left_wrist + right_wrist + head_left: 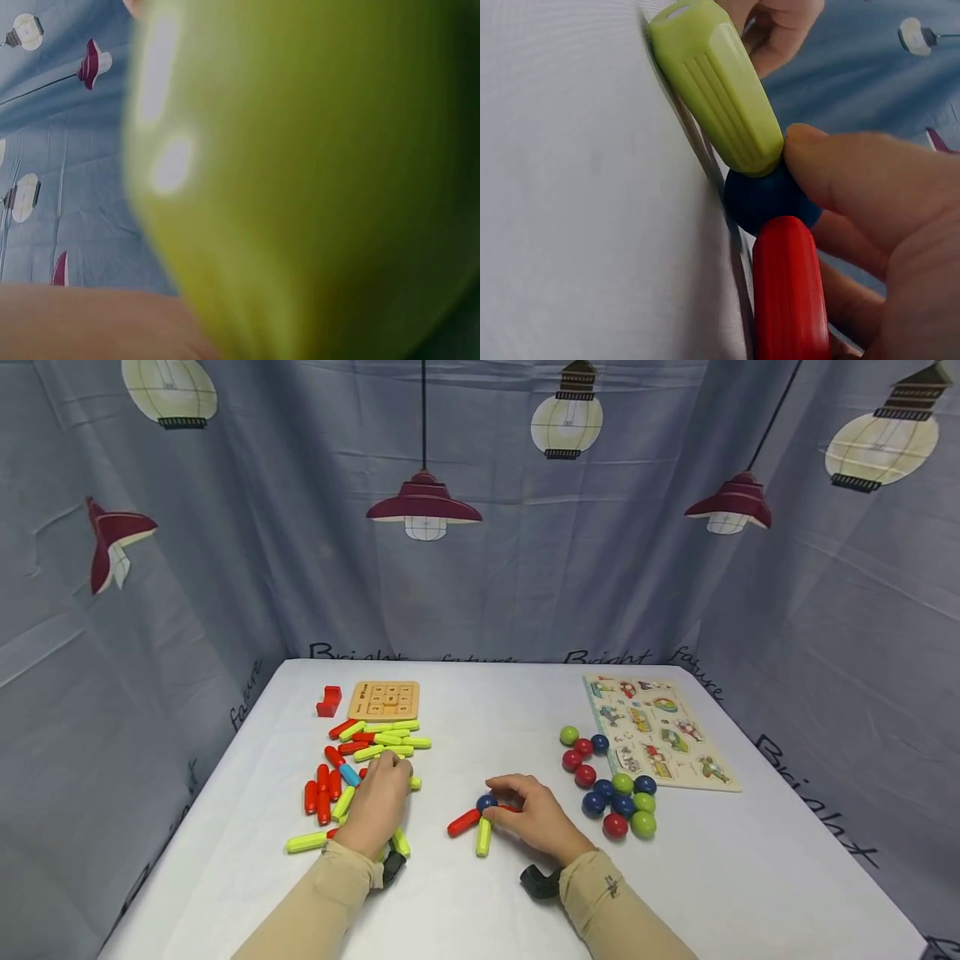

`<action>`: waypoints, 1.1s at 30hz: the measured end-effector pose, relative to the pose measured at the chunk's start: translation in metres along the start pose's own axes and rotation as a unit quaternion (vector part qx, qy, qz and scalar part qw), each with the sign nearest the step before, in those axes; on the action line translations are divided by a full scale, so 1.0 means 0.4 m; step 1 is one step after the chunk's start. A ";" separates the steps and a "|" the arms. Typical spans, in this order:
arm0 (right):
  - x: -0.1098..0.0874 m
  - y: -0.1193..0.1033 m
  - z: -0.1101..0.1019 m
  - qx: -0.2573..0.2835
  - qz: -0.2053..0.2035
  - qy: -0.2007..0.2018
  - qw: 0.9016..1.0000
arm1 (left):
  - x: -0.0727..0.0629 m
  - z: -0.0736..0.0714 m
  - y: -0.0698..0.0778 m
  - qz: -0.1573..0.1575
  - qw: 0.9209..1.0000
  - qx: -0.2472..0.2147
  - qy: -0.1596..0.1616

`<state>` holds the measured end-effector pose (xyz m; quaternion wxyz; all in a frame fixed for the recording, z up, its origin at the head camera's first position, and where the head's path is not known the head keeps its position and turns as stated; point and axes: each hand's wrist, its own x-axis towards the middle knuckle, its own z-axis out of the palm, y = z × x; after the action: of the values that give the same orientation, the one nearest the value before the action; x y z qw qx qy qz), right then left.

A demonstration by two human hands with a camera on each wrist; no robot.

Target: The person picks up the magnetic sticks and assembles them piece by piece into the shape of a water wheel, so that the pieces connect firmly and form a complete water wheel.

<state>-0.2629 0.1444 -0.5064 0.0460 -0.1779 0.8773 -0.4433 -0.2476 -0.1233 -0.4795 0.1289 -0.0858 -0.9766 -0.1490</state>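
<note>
1. We see a blue ball (487,802) on the table (480,718), about midway between its left and right edges. A red rod (463,822) and a yellow-green rod (483,838) touch it and fan outward; another red piece (511,808) shows beside it, partly covered.
2. We see the right hand (538,817) with thumb and fingers clamped on the blue ball, probably so that it cannot roll and its rods stay lined up.
3. The left hand (378,806) reaches down among loose rods (323,806) toward the table's left edge, a light-blue rod (349,775) beside it. Its fingertips are hidden, so we cannot tell whether they are apart or gripping.
4. Toward the right edge we find loose balls (622,807) in green, red and blue, perhaps kept apart from the rods for easy picking.
5. Near the far-left corner lie a wooden number puzzle (384,701) and a red block (328,702); near the far-right corner, a picture board (641,720). We take these as set back to free working room.
</note>
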 end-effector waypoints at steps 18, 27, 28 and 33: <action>0.000 -0.001 -0.002 0.025 -0.047 -0.031 0.998 | -0.007 0.018 0.047 0.193 0.978 -0.062 -0.057; -0.006 -0.008 -0.015 -0.010 -0.033 -0.036 0.999 | 0.011 0.012 0.017 0.006 1.000 0.027 0.001; -0.006 -0.009 -0.015 -0.008 -0.032 -0.039 0.999 | 0.010 0.012 0.012 -0.012 0.999 0.036 -0.011; -0.001 -0.008 -0.011 -0.014 -0.032 -0.043 0.998 | 0.006 0.014 -0.004 -0.020 0.999 0.018 -0.020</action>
<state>-0.2626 0.1462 -0.5014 0.0671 -0.2253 0.8747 -0.4239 -0.2516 -0.1228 -0.4846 0.1074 -0.0665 -0.9832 -0.1318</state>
